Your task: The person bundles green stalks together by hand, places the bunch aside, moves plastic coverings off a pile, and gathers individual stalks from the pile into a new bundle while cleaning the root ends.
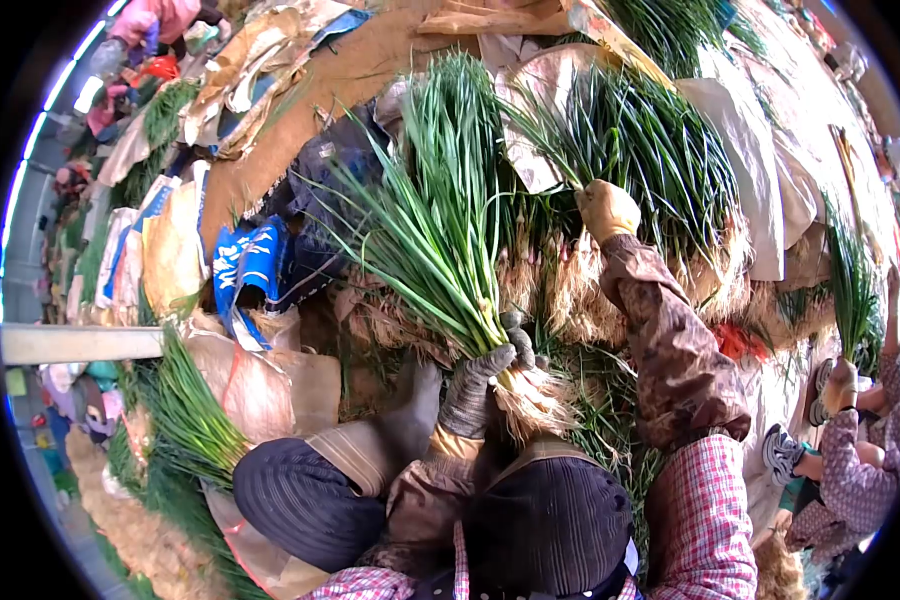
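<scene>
My left hand, in a grey glove, is closed around the lower stems of a large bunch of green onions. The leaves fan upward and the pale roots hang below the fist. My right hand, in a yellowish glove, reaches forward, closed on a few thin green stalks that point up and left. Just beyond and beside it lies a wide row of green onions, roots toward me.
Blue printed sacking and dark cloth lie at the left. Another bunch rests beside my left knee. A co-worker's hand holds onions at the right. A pale beam juts in from the left.
</scene>
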{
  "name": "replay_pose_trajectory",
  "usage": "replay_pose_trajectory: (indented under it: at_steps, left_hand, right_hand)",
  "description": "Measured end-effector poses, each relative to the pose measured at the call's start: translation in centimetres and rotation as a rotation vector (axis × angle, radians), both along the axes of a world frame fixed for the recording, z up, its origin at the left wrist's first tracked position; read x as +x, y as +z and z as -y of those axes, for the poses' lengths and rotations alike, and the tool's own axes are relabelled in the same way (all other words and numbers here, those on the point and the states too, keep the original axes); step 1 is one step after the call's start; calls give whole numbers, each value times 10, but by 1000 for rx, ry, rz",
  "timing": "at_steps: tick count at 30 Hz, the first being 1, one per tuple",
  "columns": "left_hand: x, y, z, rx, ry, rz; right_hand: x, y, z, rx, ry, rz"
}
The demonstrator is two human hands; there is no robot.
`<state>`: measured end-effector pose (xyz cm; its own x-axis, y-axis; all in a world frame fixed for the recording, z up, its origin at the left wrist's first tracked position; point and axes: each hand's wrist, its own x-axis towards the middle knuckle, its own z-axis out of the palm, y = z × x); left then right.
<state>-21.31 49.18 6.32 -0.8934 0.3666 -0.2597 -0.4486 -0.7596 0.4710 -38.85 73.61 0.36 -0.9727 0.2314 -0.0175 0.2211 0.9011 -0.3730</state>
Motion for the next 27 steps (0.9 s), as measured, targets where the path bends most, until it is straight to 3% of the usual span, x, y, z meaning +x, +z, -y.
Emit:
replay_pose_trajectory:
  at_steps: [2, 4, 6, 9, 10, 11, 12, 14, 15, 16, 18, 21, 22, 24, 25, 26, 27]
  left_hand:
    - [-2, -8, 2, 46, 74, 30]
    - [-2, -21, 11, -38, 72, 85]
    - [-6, -24, 16, -33, 63, 17]
    - [-10, -39, 24, 33, -87, 90]
    - [-3, -42, 21, -12, -46, 104]
    - [1, -36, 17, -58, -6, 118]
    - [2, -31, 15, -337, 35, -12]
    - [0, -48, 14, -489, 58, -114]
    - [3, -14, 15, -365, 44, 47]
    - [6, -42, 17, -298, -23, 139]
    - [2, -25, 14, -321, 25, 54]
    - [4, -31, 17, -240, -50, 131]
    - [4, -31, 17, -259, -54, 130]
    - [4, -23, 14, -435, 11, 42]
    - [5, -41, 10, -379, 56, 34]
    - [2, -35, 6, -412, 97, -29]
    - [1, -31, 10, -369, 63, 60]
  right_hand:
    - [17, 25, 17, -245, -58, -124]
    - [41, 17, 23, -287, 90, -389]
    - [79, 57, 42, -581, -50, -66]
    - [128, 29, 41, -854, -8, 115]
    - [145, 26, 55, -1223, -88, 78]
    - [156, 30, 63, -1261, -111, 161]
    - [166, 31, 68, -1299, -130, 244]
    - [186, 22, 75, -1025, 20, 264]
    - [190, 23, 77, -998, 46, 308]
    - [192, 25, 78, -968, 73, 345]
    - [191, 38, 77, -847, 151, 421]
    - [173, 15, 77, -934, 77, 249]
    - [162, -6, 77, -1125, -8, 240]
    - [132, 14, 80, -1406, -86, 516]
    - [122, 4, 88, -1475, -324, 560]
    - [115, -2, 92, -1580, -293, 487]
    - [108, -4, 89, -1466, -175, 435]
